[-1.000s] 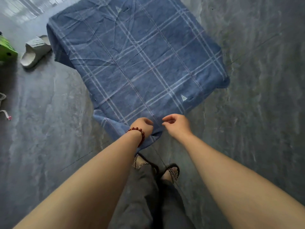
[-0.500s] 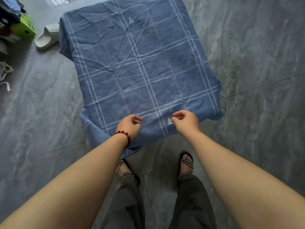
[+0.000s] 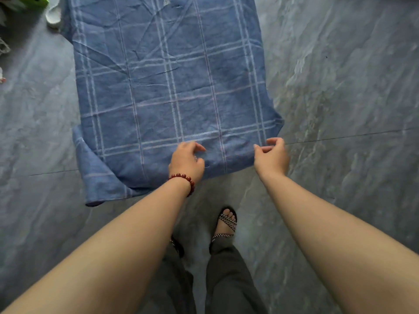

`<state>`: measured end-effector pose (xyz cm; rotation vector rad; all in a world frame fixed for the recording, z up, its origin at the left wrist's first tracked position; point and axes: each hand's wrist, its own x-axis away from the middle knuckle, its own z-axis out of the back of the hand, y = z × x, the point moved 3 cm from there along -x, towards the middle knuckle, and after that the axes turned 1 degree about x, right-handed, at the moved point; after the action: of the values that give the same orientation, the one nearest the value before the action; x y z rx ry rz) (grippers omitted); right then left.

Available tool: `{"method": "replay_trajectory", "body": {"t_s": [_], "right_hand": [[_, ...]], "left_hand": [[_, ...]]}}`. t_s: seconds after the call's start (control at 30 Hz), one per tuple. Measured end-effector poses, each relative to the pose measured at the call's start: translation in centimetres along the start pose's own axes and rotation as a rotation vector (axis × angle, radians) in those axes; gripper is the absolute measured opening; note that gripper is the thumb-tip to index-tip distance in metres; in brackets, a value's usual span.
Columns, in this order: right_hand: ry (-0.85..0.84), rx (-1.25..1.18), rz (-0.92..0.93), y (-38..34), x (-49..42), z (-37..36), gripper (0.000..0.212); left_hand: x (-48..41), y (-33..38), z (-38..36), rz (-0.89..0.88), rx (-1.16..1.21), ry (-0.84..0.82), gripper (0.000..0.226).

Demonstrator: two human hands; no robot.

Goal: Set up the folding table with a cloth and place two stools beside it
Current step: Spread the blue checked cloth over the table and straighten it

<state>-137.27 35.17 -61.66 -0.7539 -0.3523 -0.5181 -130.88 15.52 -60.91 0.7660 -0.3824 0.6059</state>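
Reaching for the near edge of the blue checked cloth

The left hand is lying over the near hem of the cloth, about midway along it, with its fingers curled down towards the fabric. Whether it is pinching the cloth or only touching it, I cannot tell. A bracelet of dark red beads is circling its wrist. The right hand is hanging just beside the near right corner of the cloth, its fingers loosely curled and holding nothing, one fingertip just reaching the cloth's edge. Both bare forearms are stretching in from the bottom of the view.

The cloth is lying spread over the table, blue with pale crossing stripes and creased in many places. It is hiding the table wholly. Its near hem is hanging down in front of the person, and its near left corner is drooping lower than the rest.

Below the hands, the person is standing close to the table in dark trousers and strapped sandals, the right foot forward of the left. The grey marbled floor is stretching out all round. At the top left, beside the cloth's far left part, a white slipper is lying on the floor, with a green thing just beyond it, cut off by the frame.
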Motion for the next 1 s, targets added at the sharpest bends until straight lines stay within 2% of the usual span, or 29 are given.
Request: {"method": "replay_trajectory", "body": {"t_s": [0.13, 0.4, 0.6, 1.0], "right_hand": [[-0.04, 0.085, -0.111, 1.0, -0.3, -0.5, 0.049], [0.07, 0.092, -0.155, 1.5, -1.9, 0.1, 0.017], [0.06, 0.11, -0.223, 1.5, -2.1, 0.6, 0.016], [0.105, 0.078, -0.271, 2.1, -0.5, 0.3, 0.014]], "left_hand": [[-0.2, -1.4, 0.2, 0.089, -0.148, -0.131, 0.031], [-0.1, -2.7, 1.2, 0.033, -0.167, -0.145, 0.036], [0.6, -3.2, 1.5, 0.035, -0.145, -0.12, 0.035], [1.5, -4.5, 1.8, 0.045, -0.173, -0.19, 0.033]]}}
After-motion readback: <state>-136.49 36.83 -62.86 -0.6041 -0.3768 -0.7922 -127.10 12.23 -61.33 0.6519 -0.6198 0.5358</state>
